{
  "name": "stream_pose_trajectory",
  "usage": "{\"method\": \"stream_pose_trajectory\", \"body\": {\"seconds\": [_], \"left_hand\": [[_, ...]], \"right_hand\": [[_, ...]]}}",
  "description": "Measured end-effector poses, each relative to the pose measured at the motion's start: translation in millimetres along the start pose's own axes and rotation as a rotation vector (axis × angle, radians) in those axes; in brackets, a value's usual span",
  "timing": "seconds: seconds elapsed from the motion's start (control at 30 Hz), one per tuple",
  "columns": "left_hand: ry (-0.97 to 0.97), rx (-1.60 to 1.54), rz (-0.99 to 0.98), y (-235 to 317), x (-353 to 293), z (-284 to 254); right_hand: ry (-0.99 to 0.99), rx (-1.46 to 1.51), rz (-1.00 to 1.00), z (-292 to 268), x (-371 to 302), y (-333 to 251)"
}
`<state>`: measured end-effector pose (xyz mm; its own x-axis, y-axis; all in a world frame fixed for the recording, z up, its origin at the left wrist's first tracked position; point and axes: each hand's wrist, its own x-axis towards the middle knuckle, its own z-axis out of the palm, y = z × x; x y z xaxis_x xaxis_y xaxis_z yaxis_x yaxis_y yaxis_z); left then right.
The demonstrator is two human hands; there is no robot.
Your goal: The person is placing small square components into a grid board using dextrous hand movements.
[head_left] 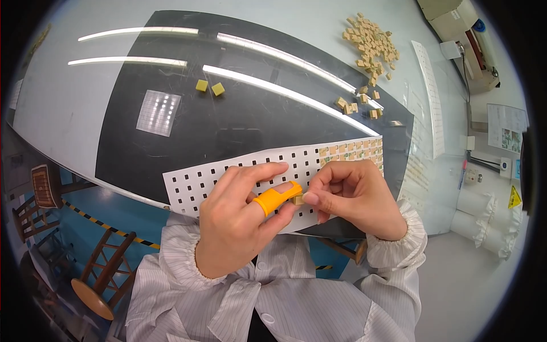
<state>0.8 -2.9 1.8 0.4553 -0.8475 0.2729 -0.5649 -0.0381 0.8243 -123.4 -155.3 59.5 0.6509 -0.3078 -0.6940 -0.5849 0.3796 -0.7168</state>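
Close in front of me, a small wooden block [298,200] is caught where my two hands meet above a white sheet with rows of small dark square holes [181,181]. My left hand [235,219] wears an orange finger sleeve [277,198] on its index finger. The sleeve's tip and my left thumb close on the block. My right hand [354,194] is pinched, its thumb tip against the block's right side; what lies inside its curled fingers is hidden. Beige square pieces [348,149] fill the sheet's far right part.
A black mat [228,125] covers the table under the sheet. Two yellow cubes [218,89] and a clear gridded plate [159,113] lie far left. A pile of wooden blocks [371,47] sits far right, several loose ones nearer. Wooden stools [102,273] stand left below the table.
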Motion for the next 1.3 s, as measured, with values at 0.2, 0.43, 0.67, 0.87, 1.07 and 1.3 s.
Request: {"method": "stream_pose_trajectory", "body": {"seconds": [0.2, 0.43, 0.67, 0.87, 1.07, 1.3], "left_hand": [[0.022, 0.019, 0.033, -1, 0, 1], [0.014, 0.022, 0.029, -1, 0, 0], [-0.013, 0.008, -0.006, 1, 0, -1], [-0.003, 0.01, -0.037, 2, 0, 0], [-0.007, 0.018, -0.054, 4, 1, 1], [-0.017, 0.047, -0.037, 5, 1, -1]], "right_hand": [[-0.001, -0.003, 0.011, 0, 1, 0], [-0.002, -0.008, 0.022, 1, 1, 0], [0.012, -0.109, -0.143, 5, 1, 10], [-0.025, -0.299, -0.106, 7, 0, 1], [-0.056, -0.226, 0.002, 5, 0, -4], [-0.04, -0.282, -0.242, -8, -1, 5]]}}
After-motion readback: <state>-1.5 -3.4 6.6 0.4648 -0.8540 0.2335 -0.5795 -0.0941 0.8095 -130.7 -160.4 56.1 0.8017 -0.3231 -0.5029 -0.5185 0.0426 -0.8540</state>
